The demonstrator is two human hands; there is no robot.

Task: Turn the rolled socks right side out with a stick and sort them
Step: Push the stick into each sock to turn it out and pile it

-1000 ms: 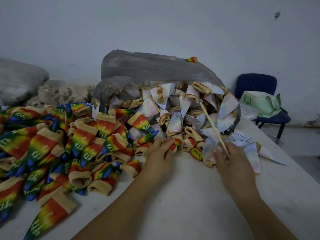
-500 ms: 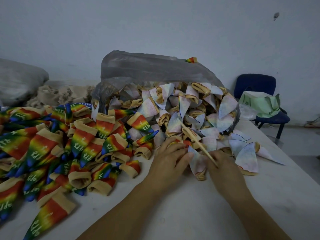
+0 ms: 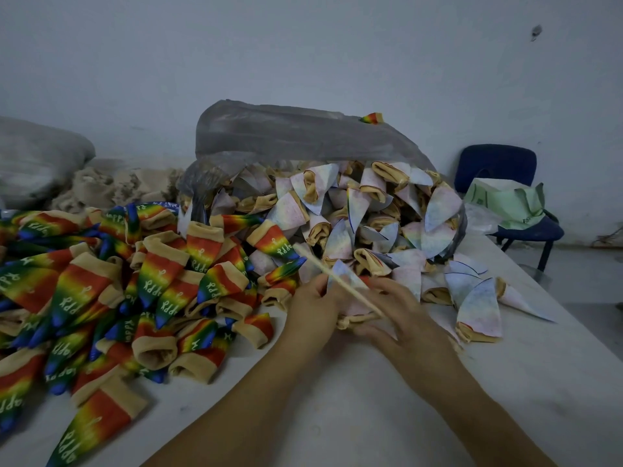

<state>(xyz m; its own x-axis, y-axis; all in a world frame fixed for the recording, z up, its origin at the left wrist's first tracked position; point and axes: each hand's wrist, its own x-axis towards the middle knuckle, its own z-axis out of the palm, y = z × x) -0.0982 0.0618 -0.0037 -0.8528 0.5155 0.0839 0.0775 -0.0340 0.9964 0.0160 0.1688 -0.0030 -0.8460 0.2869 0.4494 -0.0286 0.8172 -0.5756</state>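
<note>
head view: both forearms reach in from 6 o'clock and meet at the middle of the white tabletop (image 3: 371,416). the left hand (image 3: 313,308) has its grip curled around one pale sock (image 3: 357,303), thumb and fingers pinching the fabric on the 9 o'clock side. the right hand (image 3: 404,318) meets the same sock from 3 o'clock; its grip is pinched on a thin wooden stick (image 3: 337,279), while its lower fingers lie against the sock's beige cuff. the stick slants from the right hand toward 10 o'clock, crossing in front of the sock, and its free tip ends over the edge of the rainbow socks (image 3: 151,281). whether the stick's near end is inside the sock cannot be told.

the rainbow socks, printed with white letters and edged with beige cuffs, lie in a broad heap at 9 o'clock of the hands, reaching the picture's left edge. at 12 o'clock a grey plastic bag (image 3: 286,133) lies on its side, mouth toward the hands, with pale rolled socks (image 3: 354,214) spilling from it; a few of these lie loose on the tabletop at 3 o'clock. one small rainbow piece (image 3: 372,117) sits on top of the bag. at 10 o'clock a grey sack (image 3: 37,156) rests beside a beige heap (image 3: 111,183). at 2 o'clock, beyond the tabletop, a blue chair (image 3: 499,163) carries a green bag (image 3: 505,203).
</note>
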